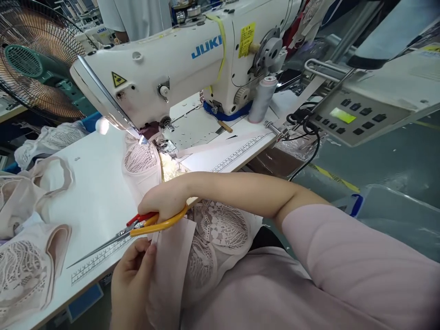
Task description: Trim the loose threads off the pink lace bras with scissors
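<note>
My right hand (pixel 168 197) reaches across from the right, closed on scissors (pixel 165 225) with orange and red handles. Their blades point left over the table's front edge. Below them my left hand (pixel 132 279) pinches the edge of a pale pink bra (pixel 223 224); its band hangs down beside my fingers. The lace cups of that bra rest against my lap. Under the sewing machine head (pixel 147 68) lies a pale pink lace cup piece (pixel 140 160), lit by the lamp. My right fingertips are partly hidden behind the handles.
More pale pink bras (pixel 24 270) lie stacked at the table's left. A thread cone (pixel 263 100) stands by the machine, near a control panel (pixel 359 114). A large fan (pixel 41 59) is at the back left. Another person (pixel 135 18) stands behind the machine.
</note>
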Demonstrator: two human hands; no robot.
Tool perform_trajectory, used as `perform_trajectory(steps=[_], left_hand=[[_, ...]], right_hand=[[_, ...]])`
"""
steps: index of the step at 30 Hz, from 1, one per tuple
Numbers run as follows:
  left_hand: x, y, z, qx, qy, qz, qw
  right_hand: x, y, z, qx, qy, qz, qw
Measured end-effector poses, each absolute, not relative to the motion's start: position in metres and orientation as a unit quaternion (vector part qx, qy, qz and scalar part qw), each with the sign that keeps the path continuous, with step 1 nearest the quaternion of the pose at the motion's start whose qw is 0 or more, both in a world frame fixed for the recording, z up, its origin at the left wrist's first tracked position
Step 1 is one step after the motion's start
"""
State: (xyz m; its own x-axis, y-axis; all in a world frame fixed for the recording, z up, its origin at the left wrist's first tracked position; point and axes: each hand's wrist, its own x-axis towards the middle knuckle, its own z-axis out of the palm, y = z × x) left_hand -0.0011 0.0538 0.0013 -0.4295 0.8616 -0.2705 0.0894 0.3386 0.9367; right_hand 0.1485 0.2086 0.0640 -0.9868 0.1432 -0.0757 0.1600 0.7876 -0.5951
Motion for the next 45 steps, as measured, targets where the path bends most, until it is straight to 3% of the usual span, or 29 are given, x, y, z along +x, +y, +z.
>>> perform_trajectory(steps=[17, 24, 27, 32, 34, 39, 45], left_hand=[[-0.019, 0.057, 0.001, 0.373, 0.701, 0.441, 0.418], [-0.017, 0.059, 0.002, 0.317, 0.661, 0.469, 0.493], [-0.013, 0.060, 0.002, 0.280, 0.642, 0.490, 0.518], [-0.010, 0.058, 0.007, 0.259, 0.633, 0.514, 0.518], [-0.011, 0.056, 0.007, 0.252, 0.634, 0.514, 0.521], [-0.016, 0.054, 0.003, 0.244, 0.642, 0.516, 0.512], [-0.016, 0.052, -0.004, 0.238, 0.653, 0.519, 0.497]], right_hand=[[0.141, 0.198, 0.074, 0.071, 0.955, -0.288, -0.024], [0.137, 0.195, 0.079, 0.057, 0.954, -0.292, -0.022], [0.144, 0.190, 0.075, 0.108, 0.935, -0.334, -0.057], [0.176, 0.164, 0.057, 0.227, 0.813, -0.508, -0.170], [0.192, 0.152, 0.046, 0.214, 0.801, -0.547, -0.115], [0.215, 0.134, 0.023, 0.270, 0.837, -0.466, 0.094], [0.208, 0.131, 0.023, 0.275, 0.835, -0.464, 0.107]])
